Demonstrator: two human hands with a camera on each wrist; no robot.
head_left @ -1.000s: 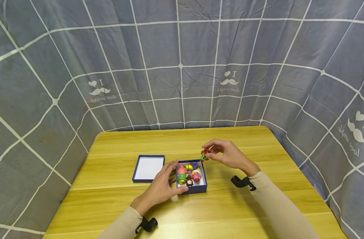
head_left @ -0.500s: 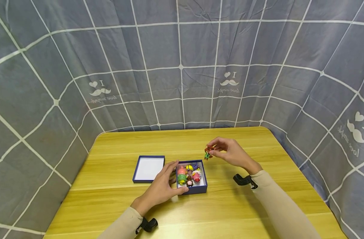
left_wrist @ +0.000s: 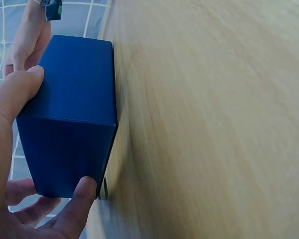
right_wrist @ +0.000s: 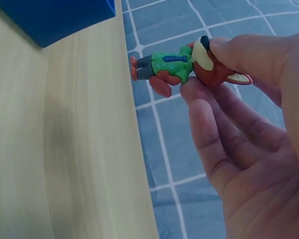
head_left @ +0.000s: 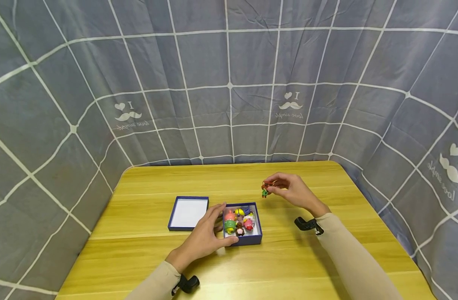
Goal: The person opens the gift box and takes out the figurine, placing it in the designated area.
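My left hand [head_left: 202, 241] grips the near left corner of a small blue box [head_left: 249, 240] on the table, thumb along its front wall and fingers at its left side. Inside the box lie several colourful figurines [head_left: 230, 223]: one pink and green, others pink with white, yellow with purple, and brown. To the right of the box and above the table, my right hand [head_left: 295, 191] pinches a fox figurine [right_wrist: 172, 65] by its head, between thumb and fingers. The fox wears a green shirt, a blue tie and grey trousers; its feet point down in the head view.
A blue-edged box lid [head_left: 188, 212] lies inside up, left of the box and close to my left hand. The wooden table [head_left: 229, 275] reaches back to a grey checked curtain [head_left: 210, 104] that surrounds it.
My right hand has moved the fox figurine slightly to the right, away from the box's right rim. My left hand and the box have stayed in place.
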